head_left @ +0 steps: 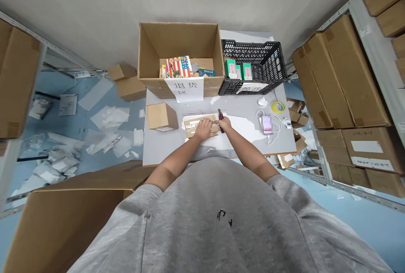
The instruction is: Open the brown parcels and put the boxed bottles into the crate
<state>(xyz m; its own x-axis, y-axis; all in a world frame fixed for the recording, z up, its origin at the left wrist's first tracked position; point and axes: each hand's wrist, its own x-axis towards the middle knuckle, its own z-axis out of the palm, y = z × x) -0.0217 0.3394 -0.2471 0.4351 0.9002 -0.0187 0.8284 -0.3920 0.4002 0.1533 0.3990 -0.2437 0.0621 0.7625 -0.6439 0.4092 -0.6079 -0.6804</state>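
Note:
My left hand [205,128] lies on a small flat cardboard box [191,127] on the table, its fingers spread over the top and the thumb towards the near edge. My right hand [225,124] is closed round a red and black utility knife [220,117], held upright at the box's right end. Fingertips of both hands are close together there. Whether the blade touches the box is too small to tell. White paper [240,126] lies beneath and to the right of the box.
Behind stand a large carton [152,85] with books and a black crate [268,74] with green boxes. A small carton [157,117] is at left; tape [278,106] and a phone [266,124] with a white cable lie right. An open carton [79,214] stands beside me.

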